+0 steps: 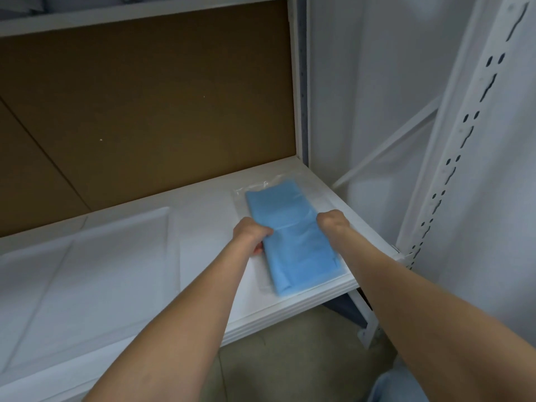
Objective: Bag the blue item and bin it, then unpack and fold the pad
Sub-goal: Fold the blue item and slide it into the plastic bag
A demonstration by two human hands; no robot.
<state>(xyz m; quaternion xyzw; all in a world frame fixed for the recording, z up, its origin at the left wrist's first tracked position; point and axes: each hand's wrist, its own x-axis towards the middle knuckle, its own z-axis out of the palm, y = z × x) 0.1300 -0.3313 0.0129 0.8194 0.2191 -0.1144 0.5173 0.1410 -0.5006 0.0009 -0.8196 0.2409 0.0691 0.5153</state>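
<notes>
From my station I see the left hand (253, 235) with its fingers curled over the left long edge of the blue item (293, 245), pinching it. The right hand (333, 224) is closed like a fist on the opposite edge. I judge that it grips there too, although its fingertips are hidden from me.

The blue item is a flat folded cloth. It lies on the right end of the white shelf (203, 227), and its near end is close to the shelf's front edge. A clear bag (255, 188) shows past its far end and along its sides. How much of the cloth is already inside, I cannot tell.

More to the left, a white pad (87, 256) lies flat on the same shelf, well apart from the hands.

I think the bagging is the step in hand. The film looks thin and slippery, so if the two hands push unevenly, the cloth may bunch at the bag's mouth or come unfolded. If the packet is drawn toward me, it may slide over the front edge and fall to the floor.
</notes>
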